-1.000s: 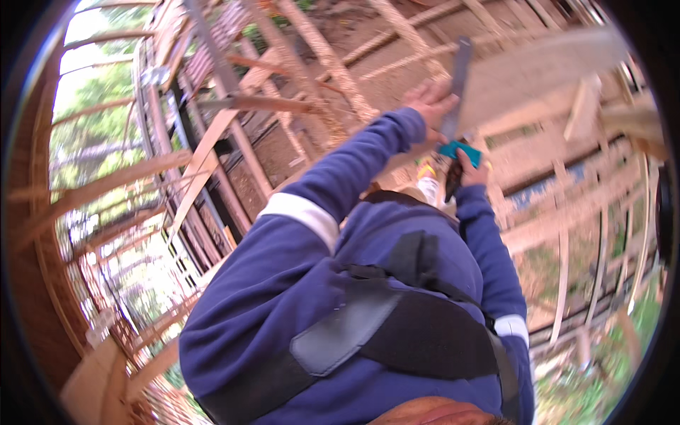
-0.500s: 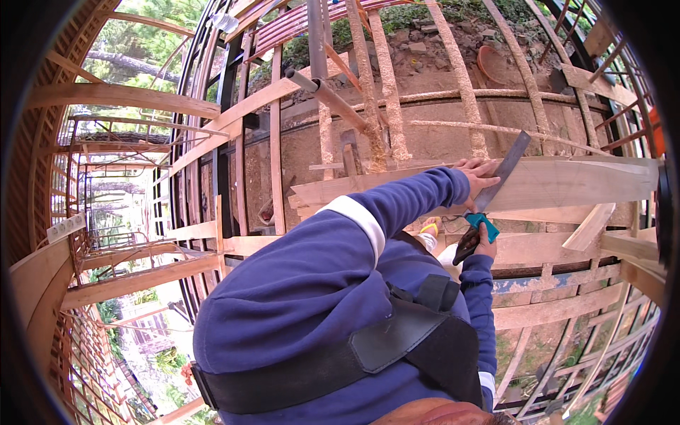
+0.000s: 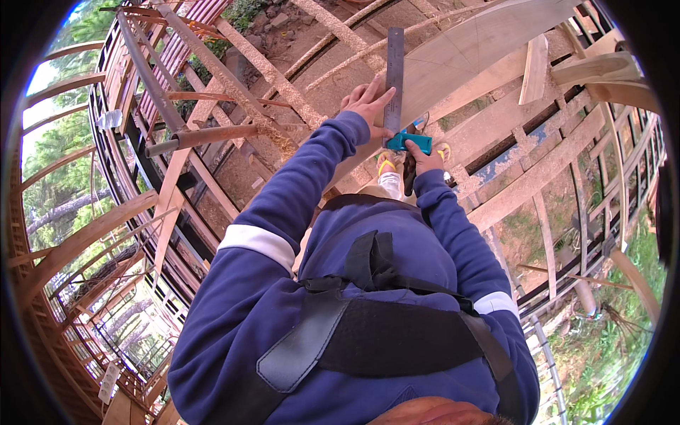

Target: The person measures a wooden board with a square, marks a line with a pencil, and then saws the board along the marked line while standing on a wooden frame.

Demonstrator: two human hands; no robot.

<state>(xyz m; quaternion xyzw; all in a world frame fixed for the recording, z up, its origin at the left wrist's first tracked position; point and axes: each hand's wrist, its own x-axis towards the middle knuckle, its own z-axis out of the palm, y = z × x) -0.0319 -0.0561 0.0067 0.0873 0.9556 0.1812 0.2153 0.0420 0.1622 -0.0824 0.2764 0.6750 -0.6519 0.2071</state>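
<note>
A try square lies against a pale wooden board [image 3: 489, 49], its grey metal blade [image 3: 394, 67] pointing up the picture. My left hand [image 3: 367, 105] presses the blade's lower part onto the board, thumb against its edge. Just below, my right hand [image 3: 427, 159] grips the square's teal handle [image 3: 411, 142]. A dark, slim object [image 3: 409, 173] hangs under that hand; I cannot tell what it is. Both arms wear blue sleeves with white bands. Yellow sandals [image 3: 384, 164] show under the hands.
Wooden battens and beams [image 3: 538, 184] form a lattice all around. Rusty steel pipes [image 3: 205, 134] cross at the left. A drop to grass and trees [image 3: 602, 333] shows through the gaps at the right and left. Black harness straps [image 3: 368, 333] cross my chest.
The view has swung, so the board and square now sit higher and nearer the centre. The blade has turned from slanting to nearly upright. Both hands stay on the square.
</note>
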